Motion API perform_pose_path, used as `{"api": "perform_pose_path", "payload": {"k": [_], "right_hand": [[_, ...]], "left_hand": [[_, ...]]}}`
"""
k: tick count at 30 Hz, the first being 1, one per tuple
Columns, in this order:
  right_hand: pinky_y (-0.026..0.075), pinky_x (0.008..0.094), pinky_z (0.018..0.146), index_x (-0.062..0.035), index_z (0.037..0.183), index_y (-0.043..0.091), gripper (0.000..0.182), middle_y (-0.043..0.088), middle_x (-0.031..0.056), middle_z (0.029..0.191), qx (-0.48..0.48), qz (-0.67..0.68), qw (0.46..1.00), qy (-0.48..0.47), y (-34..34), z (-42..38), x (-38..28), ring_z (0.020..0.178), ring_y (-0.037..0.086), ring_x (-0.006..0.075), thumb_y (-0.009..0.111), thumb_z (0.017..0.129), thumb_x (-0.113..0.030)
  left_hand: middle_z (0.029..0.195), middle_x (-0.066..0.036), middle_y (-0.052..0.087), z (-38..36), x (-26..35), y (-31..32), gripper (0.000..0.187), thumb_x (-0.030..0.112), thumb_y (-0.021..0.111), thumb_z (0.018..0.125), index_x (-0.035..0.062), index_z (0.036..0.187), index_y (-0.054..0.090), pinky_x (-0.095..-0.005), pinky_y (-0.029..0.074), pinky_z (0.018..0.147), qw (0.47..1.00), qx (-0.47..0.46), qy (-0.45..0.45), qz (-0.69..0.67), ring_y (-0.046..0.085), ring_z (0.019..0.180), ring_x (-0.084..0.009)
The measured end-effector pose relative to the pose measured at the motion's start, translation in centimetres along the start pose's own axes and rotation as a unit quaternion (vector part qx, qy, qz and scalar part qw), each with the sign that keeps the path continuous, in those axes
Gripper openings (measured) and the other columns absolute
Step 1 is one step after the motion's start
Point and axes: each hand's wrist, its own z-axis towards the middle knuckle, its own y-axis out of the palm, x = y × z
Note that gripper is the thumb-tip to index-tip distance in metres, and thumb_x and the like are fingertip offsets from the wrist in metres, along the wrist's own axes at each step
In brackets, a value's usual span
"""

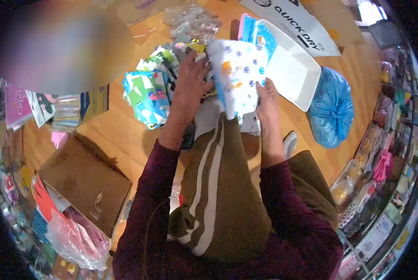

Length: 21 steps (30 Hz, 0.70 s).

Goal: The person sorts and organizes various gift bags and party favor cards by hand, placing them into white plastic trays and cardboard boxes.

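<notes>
In front of me, tilted up, is a flat white packet (pixel 240 74) printed with blue paw prints and orange figures, slightly blurred. My right hand (pixel 268 98) grips its right edge, thumb on the near face. My left hand (pixel 191 83) is open to the left of the packet, fingers apart, above a pile of patterned packets (pixel 164 60). A blue packet (pixel 147 99) with green and white shapes lies at the pile's near left side. Another white printed piece (pixel 250 123) shows below the raised packet, partly hidden by it and my leg.
A white plastic bin (pixel 297 70) stands at right, with blue and pink packs (pixel 255 33) at its far end. Beside it sit a tied blue bag (pixel 331 107) and a "QUICK DRY" carton (pixel 295 23). A brown cardboard box (pixel 85 179) is at left; stocked shelves (pixel 382 186) line the right.
</notes>
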Motion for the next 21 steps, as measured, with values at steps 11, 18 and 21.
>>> {"api": "perform_pose_path", "payload": {"k": [11, 18, 21], "right_hand": [[0.048, 0.0343, 0.075, 0.0065, 0.11, 0.046, 0.04, 0.057, 0.0167, 0.101, 0.141, -0.073, 0.987, 0.035, -10.2, 16.0, 2.8, 0.09, 0.057, 0.0255, 0.059, 0.08, -0.016], [0.048, 0.0327, 0.068, 0.0003, 0.105, 0.054, 0.047, 0.063, 0.0184, 0.084, 0.144, -0.59, 0.793, -0.054, -8.8, 17.3, 4.3, 0.075, 0.062, 0.0278, 0.064, 0.069, -0.029], [0.049, 0.0298, 0.058, -0.0005, 0.116, 0.047, 0.047, 0.063, 0.0162, 0.083, 0.066, -0.582, 0.81, -0.042, -12.5, 20.3, 6.9, 0.064, 0.062, 0.0184, 0.061, 0.073, -0.016]], "left_hand": [[0.122, -0.014, 0.04, -2.5, 0.1, -2.2, 0.043, 0.028, 0.037, 0.09, 0.0066, 0.127, 0.03, -0.0432, 0.044, 0.086, 0.998, 0.038, -0.007, 0.046, 0.045, 0.108, -0.0283], [0.119, -0.013, 0.042, -3.0, 2.3, -5.7, 0.046, 0.039, 0.04, 0.09, 0.0036, 0.12, 0.038, -0.0381, 0.043, 0.082, 0.991, 0.107, 0.016, 0.083, 0.047, 0.105, -0.0237], [0.11, -0.012, 0.048, -3.9, 3.2, -7.1, 0.041, 0.035, 0.039, 0.091, 0.0029, 0.117, 0.039, -0.037, 0.044, 0.081, 0.976, 0.175, 0.068, 0.113, 0.048, 0.104, -0.023]]}}
